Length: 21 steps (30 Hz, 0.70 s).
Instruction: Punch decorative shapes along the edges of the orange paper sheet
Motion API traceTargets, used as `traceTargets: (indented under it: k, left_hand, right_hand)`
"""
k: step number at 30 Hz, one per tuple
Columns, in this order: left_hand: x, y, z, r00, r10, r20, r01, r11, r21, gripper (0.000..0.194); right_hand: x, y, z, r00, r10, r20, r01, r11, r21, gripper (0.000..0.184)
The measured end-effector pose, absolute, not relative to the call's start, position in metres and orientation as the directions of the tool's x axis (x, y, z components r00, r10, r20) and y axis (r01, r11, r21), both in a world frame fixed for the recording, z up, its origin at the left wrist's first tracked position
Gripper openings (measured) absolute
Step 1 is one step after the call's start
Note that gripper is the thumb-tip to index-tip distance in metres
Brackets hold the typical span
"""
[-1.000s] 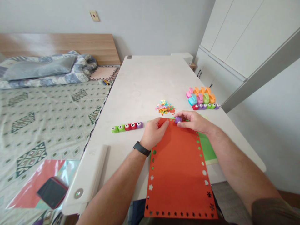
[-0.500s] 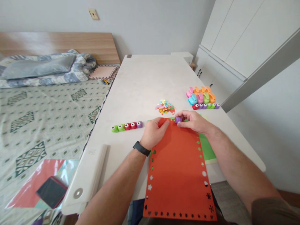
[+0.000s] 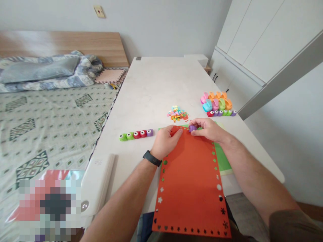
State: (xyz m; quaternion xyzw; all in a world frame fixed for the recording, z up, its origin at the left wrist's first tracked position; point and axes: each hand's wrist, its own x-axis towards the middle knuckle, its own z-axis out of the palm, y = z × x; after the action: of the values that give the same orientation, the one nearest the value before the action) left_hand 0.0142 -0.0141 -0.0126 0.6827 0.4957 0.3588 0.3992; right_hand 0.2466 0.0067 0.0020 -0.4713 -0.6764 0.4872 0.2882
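Note:
A sheet of orange paper [image 3: 189, 178] with small shapes punched along its edges hangs partly over the table's near edge. My left hand [image 3: 168, 141] is closed on the sheet's far left corner, thumb on top. At the far edge, my right hand [image 3: 207, 130] grips a small purple craft punch [image 3: 192, 129] between thumb and fingers. The punch sits on the paper's edge; its underside is hidden. Beneath the orange sheet lies green paper [image 3: 223, 159]. Just beyond the punch is a pile of colourful paper cut-outs [image 3: 177, 113].
Left of my hands stands a row of small punches [image 3: 136, 134]. Larger punches [image 3: 216, 101] and another small row [image 3: 222, 113] are at the right. A long white device [image 3: 101, 185] lies along the white table's [image 3: 156, 80] left edge, beside a bed [image 3: 58, 127].
The purple punch has tipped slightly in my right hand, its top face less visible. My left hand keeps its place on the sheet. The view has shifted slightly.

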Motion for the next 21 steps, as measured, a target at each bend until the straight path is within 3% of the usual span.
traceTargets:
  k: [8, 14, 21]
  left_hand:
    - [0.012, -0.015, -0.007, 0.285, 0.955, 0.084, 0.329, -0.179, 0.927, 0.034]
    - [0.009, -0.014, -0.001, 0.255, 0.964, 0.071, 0.265, -0.141, 0.954, 0.045]
    - [0.011, -0.016, 0.006, 0.245, 0.936, 0.253, 0.436, -0.339, 0.833, 0.055]
  right_hand:
    - [0.245, 0.006, 0.004, -0.399, 0.916, -0.038, 0.361, 0.119, -0.925, 0.027]
    - [0.244, 0.003, 0.01, -0.415, 0.91, -0.012, 0.394, 0.167, -0.904, 0.027]
    - [0.24, 0.002, 0.012, -0.419, 0.908, -0.005, 0.463, 0.209, -0.862, 0.024]
